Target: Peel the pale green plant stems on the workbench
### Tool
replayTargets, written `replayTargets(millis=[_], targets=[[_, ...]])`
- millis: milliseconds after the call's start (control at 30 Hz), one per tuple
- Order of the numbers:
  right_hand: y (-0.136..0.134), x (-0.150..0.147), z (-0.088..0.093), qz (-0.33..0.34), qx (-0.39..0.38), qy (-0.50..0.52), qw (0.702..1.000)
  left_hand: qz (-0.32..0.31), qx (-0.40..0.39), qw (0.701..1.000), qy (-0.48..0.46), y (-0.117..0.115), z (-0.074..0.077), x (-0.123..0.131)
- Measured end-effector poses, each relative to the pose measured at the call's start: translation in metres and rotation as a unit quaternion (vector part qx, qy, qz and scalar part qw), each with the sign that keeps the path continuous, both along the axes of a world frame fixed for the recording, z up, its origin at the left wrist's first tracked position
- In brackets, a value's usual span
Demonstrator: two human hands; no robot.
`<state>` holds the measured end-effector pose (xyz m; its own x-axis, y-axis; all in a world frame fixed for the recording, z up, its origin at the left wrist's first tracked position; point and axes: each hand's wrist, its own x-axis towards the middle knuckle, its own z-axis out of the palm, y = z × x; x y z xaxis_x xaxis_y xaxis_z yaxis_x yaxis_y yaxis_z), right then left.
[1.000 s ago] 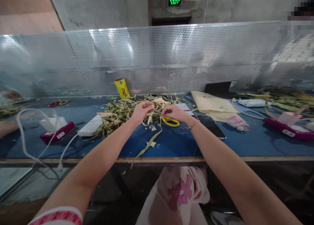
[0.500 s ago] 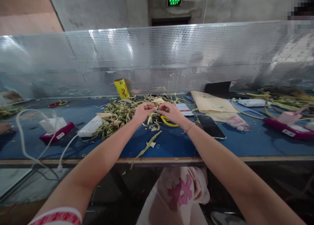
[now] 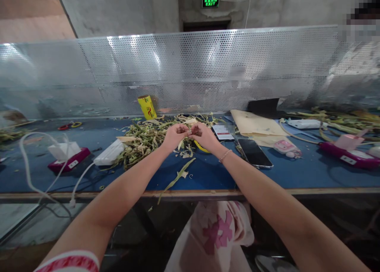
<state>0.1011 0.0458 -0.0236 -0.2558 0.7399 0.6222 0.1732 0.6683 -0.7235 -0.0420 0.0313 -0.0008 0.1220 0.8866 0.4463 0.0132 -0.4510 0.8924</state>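
Observation:
My left hand (image 3: pixel 177 136) and my right hand (image 3: pixel 203 136) meet fingertip to fingertip over the blue tabletop, both closed in a pinch. Whatever lies between the fingers is too small and hidden to make out. Left of and behind them spreads a heap of dried, yellow-green plant scraps (image 3: pixel 142 143). Part of a yellow looped object (image 3: pixel 202 147) shows under my right hand. Nearer the table's front edge lies a long, flat green leaf strip (image 3: pixel 178 178) with a pale scrap beside it.
A dark phone (image 3: pixel 255 153) and a lit phone (image 3: pixel 222 132) lie to the right, near brown paper (image 3: pixel 258 123). Purple power strips (image 3: pixel 69 161) sit at both sides. A white power block (image 3: pixel 109 153) trails its cable. Behind stand a yellow box (image 3: pixel 147 107) and a perforated metal screen (image 3: pixel 190 70).
My two hands have drawn slightly closer, and their fingertips now touch. At the far left edge, another person's hand has gone out of view.

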Motion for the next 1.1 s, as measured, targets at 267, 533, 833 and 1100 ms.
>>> replayTargets(millis=[267,533,833,1100], targets=[[-0.003,0.000,0.003,0.000,-0.014,-0.003,1.000,0.001,-0.016,1.000,0.003,-0.002,0.002,0.000],[-0.006,-0.001,0.006,0.012,-0.036,0.008,0.999,-0.009,-0.032,0.999,-0.024,0.003,-0.001,-0.001],[-0.007,0.001,0.007,-0.035,0.015,-0.027,0.999,0.000,-0.052,0.997,-0.065,0.008,-0.006,-0.001],[-0.004,0.000,0.002,-0.059,0.066,-0.055,0.995,-0.015,-0.072,0.992,-0.101,0.009,-0.008,0.000]])
